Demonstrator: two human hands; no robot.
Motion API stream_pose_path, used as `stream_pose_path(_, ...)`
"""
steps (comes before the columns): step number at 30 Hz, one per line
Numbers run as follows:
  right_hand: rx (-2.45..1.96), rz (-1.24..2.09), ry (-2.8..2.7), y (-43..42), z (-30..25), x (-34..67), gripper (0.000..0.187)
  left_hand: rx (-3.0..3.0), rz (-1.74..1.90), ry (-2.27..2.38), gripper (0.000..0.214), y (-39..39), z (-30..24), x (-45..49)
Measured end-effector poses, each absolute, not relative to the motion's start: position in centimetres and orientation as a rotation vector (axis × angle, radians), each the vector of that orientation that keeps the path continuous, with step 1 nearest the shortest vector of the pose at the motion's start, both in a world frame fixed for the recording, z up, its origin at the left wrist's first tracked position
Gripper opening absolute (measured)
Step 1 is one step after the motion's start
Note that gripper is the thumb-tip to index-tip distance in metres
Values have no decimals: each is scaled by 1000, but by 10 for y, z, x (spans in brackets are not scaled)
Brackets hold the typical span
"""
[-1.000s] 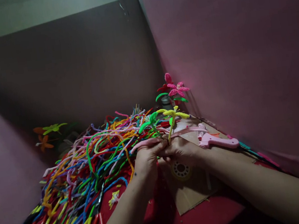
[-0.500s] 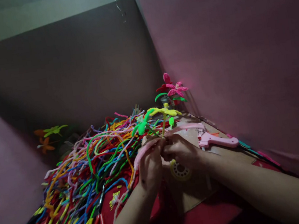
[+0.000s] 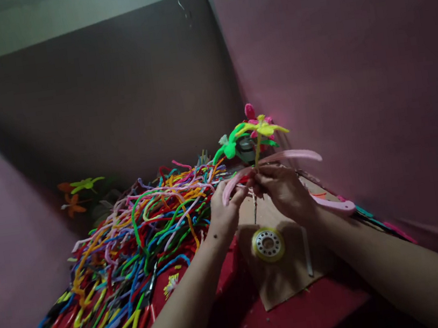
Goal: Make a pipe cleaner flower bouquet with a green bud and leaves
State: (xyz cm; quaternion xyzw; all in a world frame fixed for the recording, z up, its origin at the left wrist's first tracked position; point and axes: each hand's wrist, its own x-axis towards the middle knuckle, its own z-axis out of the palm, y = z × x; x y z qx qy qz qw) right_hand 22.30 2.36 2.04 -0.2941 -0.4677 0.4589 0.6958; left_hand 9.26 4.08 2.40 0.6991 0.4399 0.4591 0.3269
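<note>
My left hand (image 3: 226, 213) and my right hand (image 3: 285, 190) meet above a piece of cardboard (image 3: 288, 279), both pinched round the stem of a pipe-cleaner flower (image 3: 257, 131) with yellow and green petals. A pink pipe cleaner (image 3: 283, 157) runs across at my fingertips and sticks out to both sides. The stem's lower end hangs down between my hands. A roll of tape (image 3: 268, 244) lies on the cardboard just below them.
A big heap of coloured pipe cleaners (image 3: 139, 235) covers the red table to the left. A pink glue gun (image 3: 335, 206) lies behind my right wrist. Finished flowers stand at the back (image 3: 250, 113) and at the far left (image 3: 78, 192). Pink walls close in on both sides.
Both hands have lifted the flower up and to the right, away from me. The tape roll, earlier partly hidden under my hands, now shows fully.
</note>
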Motion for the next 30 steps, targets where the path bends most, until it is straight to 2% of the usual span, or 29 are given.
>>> stream_pose_path(3, -639, 977, -864, 34, 22, 231, 22, 2254, 845, 1441, 11, 54, 12, 100)
stream_pose_path(9, -644, 973, -768, 41, 17, 233, 27, 2308, 583, 1652, 4, 75, -7, 120)
stream_pose_path(15, -584, 877, -689, 36, 27, 234, 22, 2348, 633, 1731, 16, 70, 10, 109)
stream_pose_path(21, -540, 760, -626, 34, 31, 232, 15, 2427, 702, 1751, 9, 29, 33, 75)
stream_pose_path(26, -519, 854, -589, 36, 27, 232, 20, 2359, 597, 1732, 12, -12, 47, 30)
stream_pose_path(28, -521, 931, -603, 35, 23, 229, 21, 2230, 675, 1653, 15, -29, 51, 14)
stream_pose_path(30, -522, 982, -612, 34, 20, 222, 19, 2108, 919, 1547, 17, -44, 54, 8)
